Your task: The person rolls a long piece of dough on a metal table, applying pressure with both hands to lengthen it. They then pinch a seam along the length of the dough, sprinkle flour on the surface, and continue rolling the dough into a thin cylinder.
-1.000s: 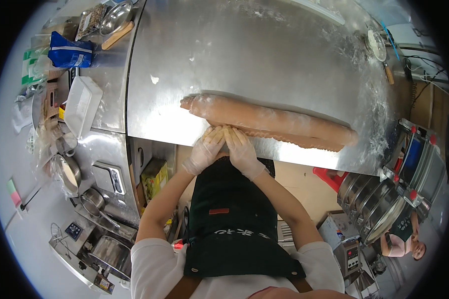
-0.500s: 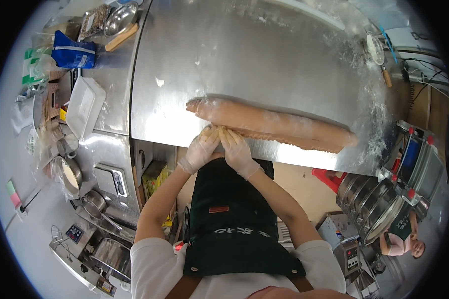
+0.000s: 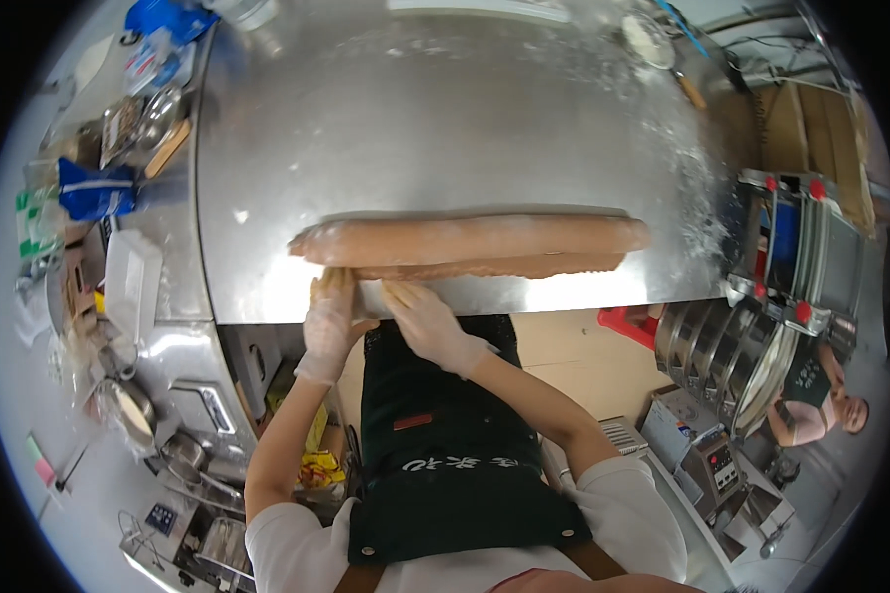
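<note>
A long brown dough roll [image 3: 485, 239], dusted with flour, lies crosswise near the front edge of the steel worktable [image 3: 415, 128]. Its thinner, uneven flap runs along the side facing me. Clear plastic gloves cover both hands. My left hand [image 3: 329, 318] pinches the near edge of the dough close to its left end. To the right, separated by a small gap, my right hand [image 3: 425, 321] has its fingers together at the same edge. The thumbs' undersides are partly hidden.
Loose flour [image 3: 697, 212] covers the table's right side. A wooden-handled strainer [image 3: 650, 42] lies at the far right. Machinery with red knobs [image 3: 786, 247] and stacked metal rings [image 3: 707, 351] stand right. A white tray [image 3: 131, 282] and blue bag [image 3: 97, 190] are left. Another person [image 3: 823, 400] stands far right.
My hands, close together before, have moved apart, the left one toward the dough's left end. The view has shifted and turned, so the roll now appears level and farther left.
</note>
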### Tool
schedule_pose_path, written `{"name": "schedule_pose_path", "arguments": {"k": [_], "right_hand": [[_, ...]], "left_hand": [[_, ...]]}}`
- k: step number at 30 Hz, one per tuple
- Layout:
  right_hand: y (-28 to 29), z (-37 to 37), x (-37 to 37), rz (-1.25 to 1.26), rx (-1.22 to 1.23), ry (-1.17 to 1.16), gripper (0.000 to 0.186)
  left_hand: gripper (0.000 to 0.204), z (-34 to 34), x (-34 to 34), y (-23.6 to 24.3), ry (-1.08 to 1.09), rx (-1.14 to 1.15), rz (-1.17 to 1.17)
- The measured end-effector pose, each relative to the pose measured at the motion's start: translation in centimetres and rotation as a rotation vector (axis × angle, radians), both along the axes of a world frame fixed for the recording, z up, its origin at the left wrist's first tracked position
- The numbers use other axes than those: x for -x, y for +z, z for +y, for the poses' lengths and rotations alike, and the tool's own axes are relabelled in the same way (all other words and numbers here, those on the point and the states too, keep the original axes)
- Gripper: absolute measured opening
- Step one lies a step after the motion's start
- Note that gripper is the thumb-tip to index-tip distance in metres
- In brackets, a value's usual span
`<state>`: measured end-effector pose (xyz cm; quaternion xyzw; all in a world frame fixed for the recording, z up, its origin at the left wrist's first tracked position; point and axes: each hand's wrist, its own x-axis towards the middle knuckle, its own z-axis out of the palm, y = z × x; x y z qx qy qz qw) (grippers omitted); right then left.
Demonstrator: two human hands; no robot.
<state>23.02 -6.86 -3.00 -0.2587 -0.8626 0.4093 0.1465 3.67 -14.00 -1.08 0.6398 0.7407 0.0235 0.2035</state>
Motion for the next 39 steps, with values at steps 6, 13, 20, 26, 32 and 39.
{"name": "schedule_pose_path", "arguments": {"k": [6,13,20,26,32,39], "right_hand": [[5.0,17.2,-19.1,-0.256,-0.482,-0.340,0.033],[4.4,24.3,-26.8,-0.603,-0.289,-0.046,0.076],[2.5,24.8,-27.2,-0.553,-0.239,0.138,0.091],[2.1,21.9,-28.0,-0.450,-0.369,0.113,0.086],[-1.0,19.3,-29.9,-0.352,-0.773,-0.006,0.074],[0.2,19.5,-29.7,-0.352,-0.611,0.004,0.092]], "left_hand": [[0.086,8.6,-8.4,2.3,-0.160,-0.376,-0.122],[0.102,20.7,-16.7,0.6,-0.355,-0.153,0.005],[0.103,19.8,-18.6,-0.6,-0.390,-0.086,-0.101],[0.092,16.6,-20.4,-1.6,-0.409,-0.274,0.144],[0.101,16.6,-23.0,0.2,-0.330,-0.299,0.101],[0.103,19.4,-26.8,-0.8,-0.366,-0.107,-0.108]]}}
